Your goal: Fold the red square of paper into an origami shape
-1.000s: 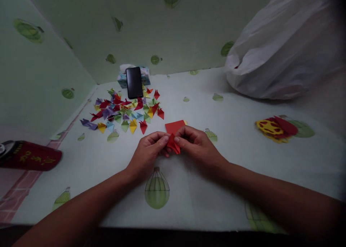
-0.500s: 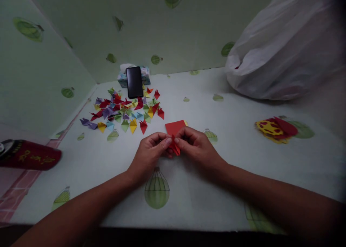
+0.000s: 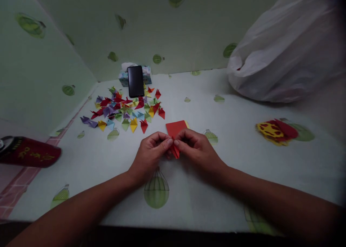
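A small folded red paper (image 3: 175,152) is pinched between my two hands above the table. My left hand (image 3: 153,148) grips its left side between thumb and fingertips. From the right, my right hand (image 3: 196,146) pinches the same paper, its fingers curled in. The fingers cover much of the paper. Just beyond the hands lies a stack of square paper sheets (image 3: 176,127), red on top with a yellow edge showing. Farther left, folded paper cranes (image 3: 125,112) in red, yellow, green, purple and blue are spread in a loose pile.
A black phone (image 3: 135,81) leans on a tissue box (image 3: 147,75) behind the cranes. At the left edge is a red can (image 3: 32,152). A white plastic bag (image 3: 270,67) bulges at the back right, with a red and yellow cutout (image 3: 277,131) in front of it.
The folded red paper has become narrower between my fingertips, and my hands have drawn slightly closer together around it. The whole view has shifted a little.
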`<state>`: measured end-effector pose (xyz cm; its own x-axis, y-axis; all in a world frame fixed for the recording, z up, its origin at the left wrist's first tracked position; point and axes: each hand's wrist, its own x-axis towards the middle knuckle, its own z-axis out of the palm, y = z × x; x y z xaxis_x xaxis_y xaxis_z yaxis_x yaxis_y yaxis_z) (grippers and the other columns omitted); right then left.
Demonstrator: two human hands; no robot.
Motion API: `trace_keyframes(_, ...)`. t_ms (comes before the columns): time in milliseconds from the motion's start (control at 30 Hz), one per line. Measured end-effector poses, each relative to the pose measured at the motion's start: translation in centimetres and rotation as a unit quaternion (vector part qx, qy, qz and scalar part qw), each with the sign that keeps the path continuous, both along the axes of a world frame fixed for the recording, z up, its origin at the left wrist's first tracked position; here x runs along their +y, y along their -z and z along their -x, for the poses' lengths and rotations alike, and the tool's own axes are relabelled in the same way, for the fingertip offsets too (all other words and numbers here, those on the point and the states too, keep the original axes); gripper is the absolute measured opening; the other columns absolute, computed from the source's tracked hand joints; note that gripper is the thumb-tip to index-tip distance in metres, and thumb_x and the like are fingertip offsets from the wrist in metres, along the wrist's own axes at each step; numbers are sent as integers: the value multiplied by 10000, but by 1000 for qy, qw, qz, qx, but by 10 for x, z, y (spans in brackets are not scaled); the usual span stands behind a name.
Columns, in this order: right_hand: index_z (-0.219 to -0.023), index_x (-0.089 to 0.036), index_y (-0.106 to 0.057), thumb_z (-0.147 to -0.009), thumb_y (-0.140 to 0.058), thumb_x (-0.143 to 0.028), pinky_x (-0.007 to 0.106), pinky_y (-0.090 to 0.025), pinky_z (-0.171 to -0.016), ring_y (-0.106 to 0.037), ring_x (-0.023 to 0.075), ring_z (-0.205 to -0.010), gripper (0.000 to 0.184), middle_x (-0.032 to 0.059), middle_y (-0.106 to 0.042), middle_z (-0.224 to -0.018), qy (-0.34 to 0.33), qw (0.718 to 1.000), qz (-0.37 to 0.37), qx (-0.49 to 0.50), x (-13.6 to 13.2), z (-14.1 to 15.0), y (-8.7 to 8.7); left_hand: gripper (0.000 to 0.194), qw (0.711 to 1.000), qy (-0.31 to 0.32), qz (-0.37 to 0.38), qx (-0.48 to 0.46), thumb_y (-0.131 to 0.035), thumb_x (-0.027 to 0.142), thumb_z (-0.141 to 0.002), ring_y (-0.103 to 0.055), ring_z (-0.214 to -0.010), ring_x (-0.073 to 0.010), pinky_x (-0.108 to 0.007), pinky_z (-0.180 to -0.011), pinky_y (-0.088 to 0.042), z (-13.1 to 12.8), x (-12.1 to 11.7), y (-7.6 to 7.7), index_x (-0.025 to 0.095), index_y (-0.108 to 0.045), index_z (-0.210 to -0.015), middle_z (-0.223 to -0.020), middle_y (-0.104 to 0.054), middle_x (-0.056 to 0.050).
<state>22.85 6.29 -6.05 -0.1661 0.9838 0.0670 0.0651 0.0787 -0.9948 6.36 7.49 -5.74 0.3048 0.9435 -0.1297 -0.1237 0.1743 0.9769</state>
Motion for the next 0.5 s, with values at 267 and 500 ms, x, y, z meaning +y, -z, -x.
trace_keyframes(267,-722,-187,-586,-909,-577,-336,306,-430,-686,-558,150,-701,239,8,-614,-711,-32,999,15,20,1,-4,-5,161,1000,3,3,8,-711,278,-860,-575,-594,-94,-218,-610,-451,1,0,-4,153,-652,-778,-634,-652,13)
trace_keyframes(500,-715,-194,-575,-906,-581,-328,314,-438,-683,-574,156,-696,233,11,-627,-703,-31,999,10,-9,1,-4,-5,163,1000,4,-1,9,-724,283,-845,-579,-572,-100,-227,-593,-458,2,0,-4,157,-654,-770,-617,-654,12)
